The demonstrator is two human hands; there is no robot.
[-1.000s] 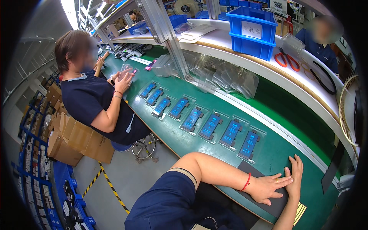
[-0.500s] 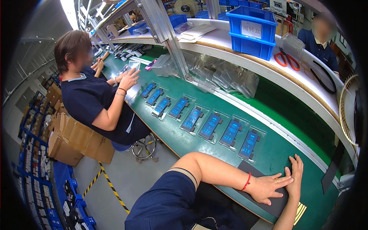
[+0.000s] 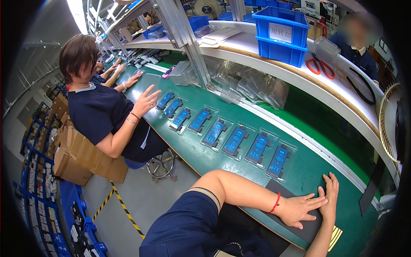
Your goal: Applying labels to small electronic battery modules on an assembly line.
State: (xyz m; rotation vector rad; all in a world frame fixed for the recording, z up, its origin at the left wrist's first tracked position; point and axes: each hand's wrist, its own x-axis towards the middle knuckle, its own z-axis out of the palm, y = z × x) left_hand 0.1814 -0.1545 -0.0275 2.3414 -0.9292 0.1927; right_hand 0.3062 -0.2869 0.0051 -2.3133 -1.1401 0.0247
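Note:
My left hand [image 3: 300, 211] lies flat with its fingers spread on a dark grey mat [image 3: 274, 187], a red cord bracelet at its wrist. Beside it, my right hand [image 3: 329, 199] rests with fingers stretched out, touching the left fingertips. Neither hand holds anything. Nearest to them is a flat black-and-blue battery [image 3: 278, 162] in a clear plastic tray [image 3: 289, 168]. Several more such batteries, like this one [image 3: 235, 140], run in a slanting row to the far left, each in its own clear tray. A yellow striped piece [image 3: 335, 238] shows by my right forearm.
Stacked blue bins [image 3: 281, 38] and red-handled scissors [image 3: 320, 68] sit on the raised white shelf [image 3: 239, 53]. Clear trays [image 3: 261, 85] are piled beneath it. At left, a co-worker [image 3: 100, 96] sits by cardboard boxes [image 3: 85, 156]; another person [image 3: 357, 49] is beyond the shelf.
The co-worker's hands, together before, are now apart: one reaches over the table, the other is raised near the far end of the battery row. My own hands have stayed put.

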